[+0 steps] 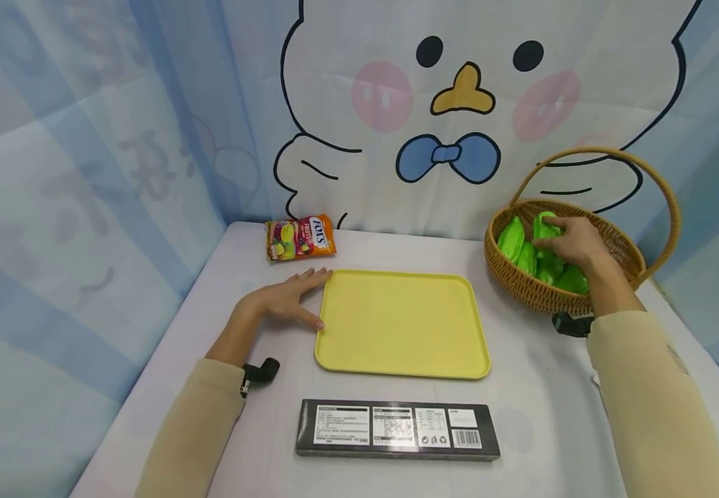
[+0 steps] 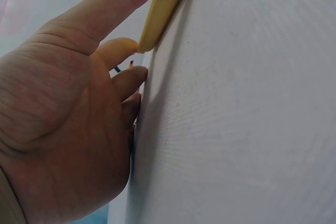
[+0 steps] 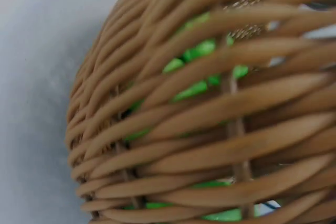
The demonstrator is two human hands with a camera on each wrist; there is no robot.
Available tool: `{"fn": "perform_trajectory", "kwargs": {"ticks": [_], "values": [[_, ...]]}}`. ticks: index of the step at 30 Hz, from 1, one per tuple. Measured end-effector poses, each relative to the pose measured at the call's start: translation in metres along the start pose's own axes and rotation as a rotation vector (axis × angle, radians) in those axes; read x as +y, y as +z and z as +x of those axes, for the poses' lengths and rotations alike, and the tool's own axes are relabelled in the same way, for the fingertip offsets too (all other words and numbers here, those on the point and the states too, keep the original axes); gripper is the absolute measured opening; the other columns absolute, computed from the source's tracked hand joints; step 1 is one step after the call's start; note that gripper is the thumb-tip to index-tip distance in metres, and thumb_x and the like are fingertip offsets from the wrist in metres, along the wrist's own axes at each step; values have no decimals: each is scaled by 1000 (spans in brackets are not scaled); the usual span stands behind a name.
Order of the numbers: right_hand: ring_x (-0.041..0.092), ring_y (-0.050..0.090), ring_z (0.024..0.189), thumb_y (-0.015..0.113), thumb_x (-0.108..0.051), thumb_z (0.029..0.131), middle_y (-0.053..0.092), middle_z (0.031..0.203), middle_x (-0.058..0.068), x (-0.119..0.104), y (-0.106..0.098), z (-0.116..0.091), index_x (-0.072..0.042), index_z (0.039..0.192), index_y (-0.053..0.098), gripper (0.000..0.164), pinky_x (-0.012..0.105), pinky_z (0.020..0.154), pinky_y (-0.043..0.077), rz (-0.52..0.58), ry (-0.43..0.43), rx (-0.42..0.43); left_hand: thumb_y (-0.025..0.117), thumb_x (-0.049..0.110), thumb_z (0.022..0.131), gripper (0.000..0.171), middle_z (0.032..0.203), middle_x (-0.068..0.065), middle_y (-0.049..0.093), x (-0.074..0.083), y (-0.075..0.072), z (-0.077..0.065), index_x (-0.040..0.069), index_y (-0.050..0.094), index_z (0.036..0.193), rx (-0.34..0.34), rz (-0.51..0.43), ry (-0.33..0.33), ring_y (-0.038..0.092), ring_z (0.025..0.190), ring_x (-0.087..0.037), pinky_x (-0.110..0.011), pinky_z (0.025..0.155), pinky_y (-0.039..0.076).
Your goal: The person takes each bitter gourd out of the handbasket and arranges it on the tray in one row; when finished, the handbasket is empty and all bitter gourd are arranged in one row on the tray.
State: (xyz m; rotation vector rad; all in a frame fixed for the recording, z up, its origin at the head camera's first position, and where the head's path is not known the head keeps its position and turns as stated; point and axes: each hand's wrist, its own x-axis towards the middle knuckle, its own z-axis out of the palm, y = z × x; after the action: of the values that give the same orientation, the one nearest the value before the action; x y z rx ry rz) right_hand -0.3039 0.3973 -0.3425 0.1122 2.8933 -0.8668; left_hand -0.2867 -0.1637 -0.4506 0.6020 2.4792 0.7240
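My left hand (image 1: 284, 299) lies at the left edge of a yellow tray (image 1: 403, 324), fingers spread and fairly straight. In the left wrist view, the thumb (image 2: 113, 3) reaches to the yellow rim (image 2: 165, 11). At the back right, my right hand (image 1: 574, 241) is inside a wicker basket (image 1: 521, 290). Its thumb and fingers pinch a bright green, ridged star fruit (image 1: 544, 227). Several more green star fruits (image 1: 511, 239) lie around it. The right wrist view is filled by the basket's woven side (image 3: 199, 145), with green showing through the gaps; the hand is hidden there.
An orange and purple candy bag (image 1: 299, 238) lies at the back left of the white table (image 1: 540, 422). In front of the tray is a long black box (image 1: 398, 430) with white labels. The basket's tall handle (image 1: 670, 200) arches up on its right. A printed curtain (image 1: 390, 194) hangs behind.
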Motion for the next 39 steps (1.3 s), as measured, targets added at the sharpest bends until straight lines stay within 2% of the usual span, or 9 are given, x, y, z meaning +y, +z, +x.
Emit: {"fn": "perform_trajectory", "kwargs": {"ticks": [2, 5, 9, 14, 18, 25, 31, 35, 39], "values": [[60, 35, 139, 63, -40, 104, 17, 166, 38, -3, 2, -2, -8, 165, 25, 79, 72, 105, 42, 20, -19, 37, 87, 62, 74, 124, 177, -6, 1, 1, 0, -1, 33, 13, 169, 0, -5, -5, -3, 162, -41, -70, 127, 2], [48, 58, 100, 67, -44, 101, 48, 141, 38, -10, 6, -7, -11, 164, 32, 79, 56, 78, 54, 40, -47, 112, 88, 62, 74, 124, 177, -5, 1, 2, 0, -1, 33, 13, 169, 0, -11, -8, -4, 162, -40, -69, 128, 2], [27, 55, 65, 70, -48, 98, 58, 110, 22, -22, 9, -18, -15, 162, 38, 79, 39, 53, 46, 56, -90, 200, 88, 63, 73, 124, 177, -6, 1, 3, 0, -1, 33, 13, 169, -1, -13, -5, -4, 162, -40, -69, 128, 2], [27, 62, 106, 69, -51, 97, 53, 148, 22, -37, 12, -38, -25, 163, 38, 77, 25, 68, 50, 132, -113, 255, 87, 65, 72, 126, 177, -4, 1, 1, 0, 1, 33, 12, 169, 0, -4, 0, -4, 163, -39, -68, 128, 2], [27, 53, 126, 72, -50, 95, 46, 158, 14, -48, 18, -51, -34, 160, 43, 73, 11, 72, 49, 224, -137, 310, 86, 66, 73, 125, 177, -3, 0, 0, -1, 1, 34, 11, 169, 2, 12, 2, -4, 163, -37, -66, 129, 2], [19, 51, 124, 81, -33, 92, 52, 154, 11, -76, 43, -63, -26, 153, 55, 66, 6, 71, 49, 306, -301, 369, 87, 65, 74, 125, 177, -4, 0, 1, -2, 0, 33, 12, 169, -3, 4, -5, -4, 163, -38, -68, 128, 2], [21, 52, 117, 82, -20, 92, 55, 149, 11, -102, 68, -65, -21, 148, 61, 60, 11, 74, 44, 294, -439, 311, 87, 65, 73, 125, 177, -4, 1, 1, -1, 1, 33, 12, 169, -3, -4, -6, -4, 163, -39, -69, 128, 2], [25, 55, 118, 82, -16, 92, 56, 146, 11, -117, 85, -61, -19, 148, 60, 60, 10, 77, 52, 324, -493, 210, 87, 63, 74, 124, 177, -3, 1, 2, -1, 0, 32, 13, 169, -5, -8, -2, -4, 163, -39, -69, 128, 2], [34, 58, 127, 82, -16, 92, 54, 150, 13, -131, 102, -57, -14, 148, 59, 61, 31, 91, 63, 296, -534, 97, 88, 61, 75, 123, 177, -3, 1, 4, -1, -1, 32, 13, 169, -5, -6, -2, -5, 163, -38, -68, 128, 1]]}}
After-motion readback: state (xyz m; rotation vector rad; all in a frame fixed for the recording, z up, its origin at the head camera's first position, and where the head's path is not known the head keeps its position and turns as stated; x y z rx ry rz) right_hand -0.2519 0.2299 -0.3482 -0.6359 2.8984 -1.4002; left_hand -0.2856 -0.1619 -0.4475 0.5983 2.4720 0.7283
